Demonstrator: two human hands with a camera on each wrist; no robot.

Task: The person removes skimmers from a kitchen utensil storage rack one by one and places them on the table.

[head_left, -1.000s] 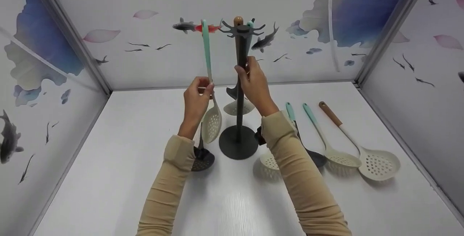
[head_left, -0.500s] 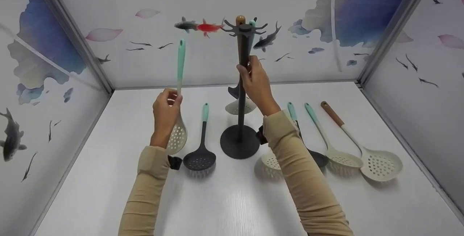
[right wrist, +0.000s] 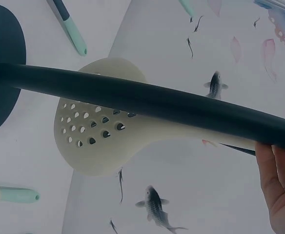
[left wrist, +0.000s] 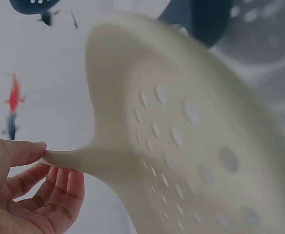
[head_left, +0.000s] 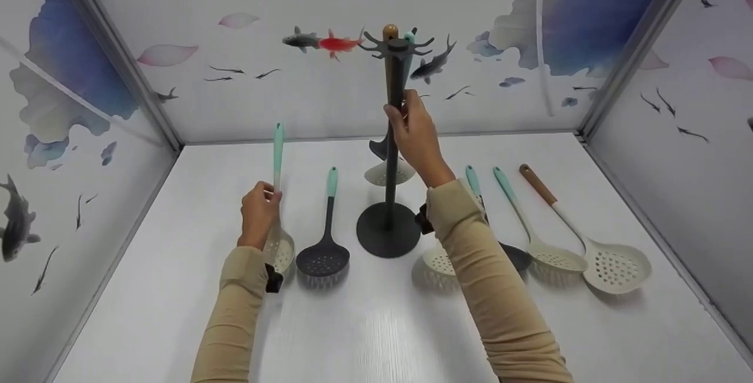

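My left hand pinches the shaft of a cream skimmer with a mint handle, left of the stand. The skimmer's handle points up and away; in the left wrist view its perforated bowl fills much of the picture. Whether the bowl touches the table cannot be told. With its fingers on the upper post, my right hand holds the black utensil stand. Behind the post hang a brown-handled utensil and a mint-handled one. A cream perforated head shows behind the post in the right wrist view.
A black skimmer with a mint handle lies just right of the held one. Right of the stand lie a mint-handled cream skimmer, a brown-handled cream skimmer, and others partly behind my right sleeve. Printed panels wall the white table.
My left hand has carried the cream skimmer away from the stand, leftward and then down toward the table beside the black skimmer. My right hand has stayed on the post.
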